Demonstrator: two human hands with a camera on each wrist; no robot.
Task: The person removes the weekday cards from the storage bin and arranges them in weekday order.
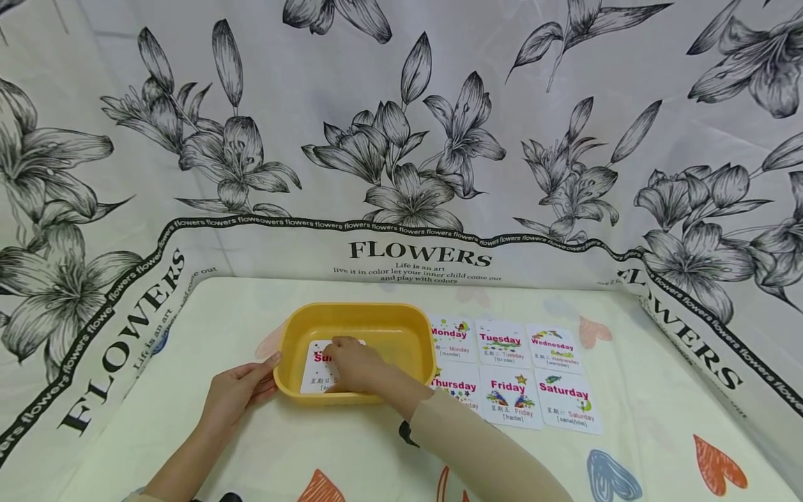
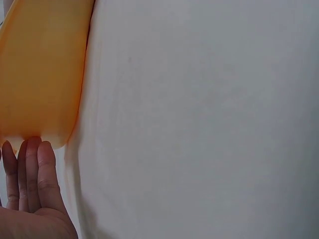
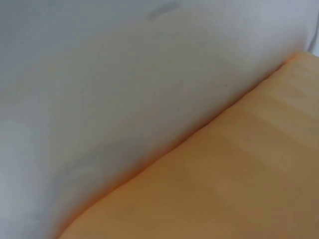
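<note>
A yellow plastic basin [image 1: 401, 315] stands on the table, and a white card [image 1: 316, 373] printed with red letters starting "Su" is inside it. My right hand [image 1: 357, 364] reaches over the near rim and holds this card by its right part, hiding the rest of the word. At the basin's left end, my left hand [image 1: 241, 389] touches the rim with the thumb. Its other fingers [image 2: 47, 169] are straight, with their tips against the outer wall in the left wrist view. The right wrist view shows only the basin's outer wall [image 3: 224, 184] and cloth.
Right of the basin, weekday cards lie in two rows: Monday [image 1: 453, 341], Tuesday [image 1: 500, 352], Wednesday [image 1: 553, 357], Thursday [image 1: 456, 397], Friday [image 1: 511, 411] and Saturday [image 1: 569, 415]. The basin overlaps the leftmost cards in the head view. A flower-printed curtain [image 1: 401, 90] rises behind the table.
</note>
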